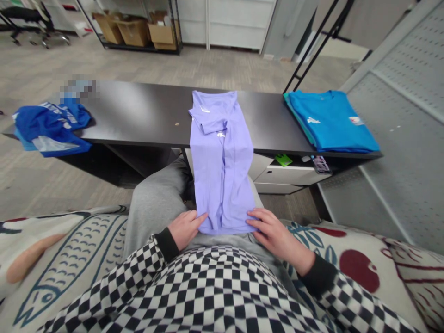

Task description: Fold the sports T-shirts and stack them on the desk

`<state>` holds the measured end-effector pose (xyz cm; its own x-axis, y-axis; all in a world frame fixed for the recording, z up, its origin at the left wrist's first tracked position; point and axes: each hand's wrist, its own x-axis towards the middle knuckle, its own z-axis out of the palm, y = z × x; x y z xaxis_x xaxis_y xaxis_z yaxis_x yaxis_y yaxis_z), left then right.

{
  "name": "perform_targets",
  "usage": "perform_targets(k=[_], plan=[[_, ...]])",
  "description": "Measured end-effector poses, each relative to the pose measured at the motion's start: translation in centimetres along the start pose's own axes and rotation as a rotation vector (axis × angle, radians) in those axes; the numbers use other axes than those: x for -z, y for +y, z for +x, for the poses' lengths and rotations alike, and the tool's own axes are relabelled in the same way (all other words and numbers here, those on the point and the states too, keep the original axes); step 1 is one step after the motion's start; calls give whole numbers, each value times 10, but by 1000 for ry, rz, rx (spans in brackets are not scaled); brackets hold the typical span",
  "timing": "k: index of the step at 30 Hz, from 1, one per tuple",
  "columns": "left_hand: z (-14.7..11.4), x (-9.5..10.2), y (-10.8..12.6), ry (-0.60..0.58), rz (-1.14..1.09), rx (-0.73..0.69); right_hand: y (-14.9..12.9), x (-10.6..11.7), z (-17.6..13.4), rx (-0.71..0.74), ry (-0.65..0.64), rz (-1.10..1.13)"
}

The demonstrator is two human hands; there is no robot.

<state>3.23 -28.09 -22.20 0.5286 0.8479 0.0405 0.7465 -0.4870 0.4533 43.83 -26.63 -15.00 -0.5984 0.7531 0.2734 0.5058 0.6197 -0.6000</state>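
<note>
A light purple T-shirt [225, 175], folded into a long strip, lies across the dark tabletop and hangs over its front edge into my lap. One short sleeve rests folded on top, with small white prints near it. At the left corner of the hem, my left hand [185, 227] has its fingers closed on the fabric. My right hand [275, 233] grips the opposite corner, fingertips on top of the cloth. The undersides of both grips are hidden.
Folded blue and teal T-shirts [333, 120] are stacked on the right of the black table [138, 111]. A crumpled blue garment [52, 125] overhangs its left end. A phone [321, 164] lies in the shelf below. A grey perforated panel [398, 115] stands at right.
</note>
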Motion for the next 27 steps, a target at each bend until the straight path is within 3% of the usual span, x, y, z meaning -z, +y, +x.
perform_targets(k=[4, 8, 13, 16, 22, 27], plan=[[1, 16, 7, 85, 23, -40, 10, 5, 1, 33, -43, -8], [6, 43, 19, 209, -46, -55, 6, 14, 11, -34, -14, 102], [28, 87, 24, 219, -374, -116, -7, 48, 45, -185, -5, 361], [47, 119, 22, 200, -596, -59, -11, 73, 76, -298, 17, 518], [110, 189, 11, 296, -930, 80, 3, 117, 164, -524, 89, 709], [210, 238, -19, 388, -1237, 148, 29, 153, 276, -510, 183, 751]])
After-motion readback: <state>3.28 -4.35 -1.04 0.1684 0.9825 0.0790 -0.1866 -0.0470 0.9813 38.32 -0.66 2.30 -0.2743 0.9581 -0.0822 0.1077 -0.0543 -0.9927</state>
